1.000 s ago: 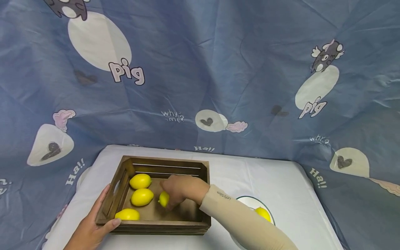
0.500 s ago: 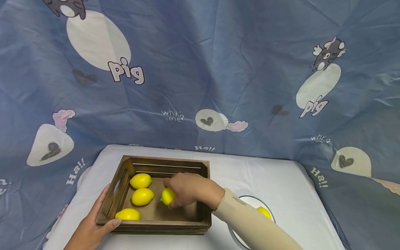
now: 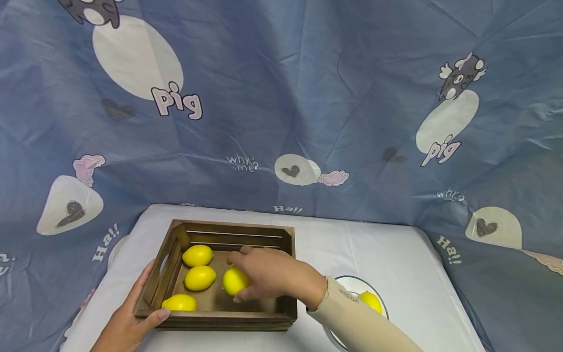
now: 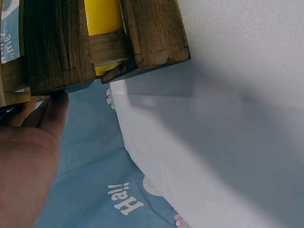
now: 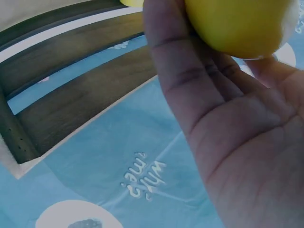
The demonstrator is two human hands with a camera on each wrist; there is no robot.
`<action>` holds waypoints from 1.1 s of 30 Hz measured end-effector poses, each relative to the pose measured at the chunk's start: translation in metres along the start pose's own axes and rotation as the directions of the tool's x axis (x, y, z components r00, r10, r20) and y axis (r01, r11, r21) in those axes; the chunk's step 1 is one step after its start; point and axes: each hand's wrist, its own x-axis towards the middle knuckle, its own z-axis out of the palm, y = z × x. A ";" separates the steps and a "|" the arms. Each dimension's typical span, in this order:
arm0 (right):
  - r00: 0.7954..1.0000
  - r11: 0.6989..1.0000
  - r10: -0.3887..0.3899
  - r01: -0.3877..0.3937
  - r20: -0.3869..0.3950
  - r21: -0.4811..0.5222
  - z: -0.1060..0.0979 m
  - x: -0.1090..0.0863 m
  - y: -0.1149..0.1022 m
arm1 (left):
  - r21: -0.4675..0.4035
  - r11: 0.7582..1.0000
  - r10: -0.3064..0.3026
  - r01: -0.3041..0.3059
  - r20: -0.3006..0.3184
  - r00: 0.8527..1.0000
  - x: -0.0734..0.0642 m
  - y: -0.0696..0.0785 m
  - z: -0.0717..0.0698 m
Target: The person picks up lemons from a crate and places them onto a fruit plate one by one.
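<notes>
A brown slatted wooden crate (image 3: 224, 320) stands on the white-covered table in the head view. Three lemons, including a middle one (image 3: 200, 277), lie along its left side. My right hand (image 3: 274, 274) is over the crate's inside and holds another lemon (image 3: 235, 281) between thumb and fingers. The right wrist view shows this lemon (image 5: 242, 23) close up against the fingers. At the crate's front left corner, my left hand (image 3: 125, 318) grips it, thumb on the front rim and fingers along the left side. In the left wrist view, the left hand's fingertips (image 4: 58, 107) touch the crate's underside.
Right of the crate is a white plate (image 3: 347, 282) with a dark rim, partly hidden by the right forearm. One lemon (image 3: 371, 301) lies on it. A blue printed cloth (image 3: 281, 107) hangs behind the table.
My right hand has turned and its wrist has shifted right, so more of the held lemon shows. The left hand and crate have stayed in place.
</notes>
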 end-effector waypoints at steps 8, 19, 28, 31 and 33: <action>0.997 0.997 -0.044 0.049 -0.067 0.068 0.007 -0.015 0.004 | 0.012 1.000 -0.016 0.016 0.003 1.000 0.001 -0.001 0.000; 0.978 0.992 -0.104 0.114 -0.179 0.048 0.008 -0.035 0.004 | -0.004 1.000 -0.003 0.003 0.002 1.000 0.000 -0.004 0.001; 0.966 0.993 -0.084 0.103 -0.245 0.065 0.014 -0.059 0.009 | -0.015 1.000 -0.005 0.005 -0.003 1.000 -0.001 -0.003 0.001; 0.964 0.990 -0.088 0.114 -0.252 0.088 0.016 -0.065 0.012 | -0.017 1.000 -0.008 0.008 -0.004 1.000 -0.001 -0.002 0.001; 0.963 0.988 -0.087 0.116 -0.255 0.103 0.018 -0.068 0.014 | -0.020 1.000 -0.011 0.011 -0.003 1.000 -0.001 -0.002 0.001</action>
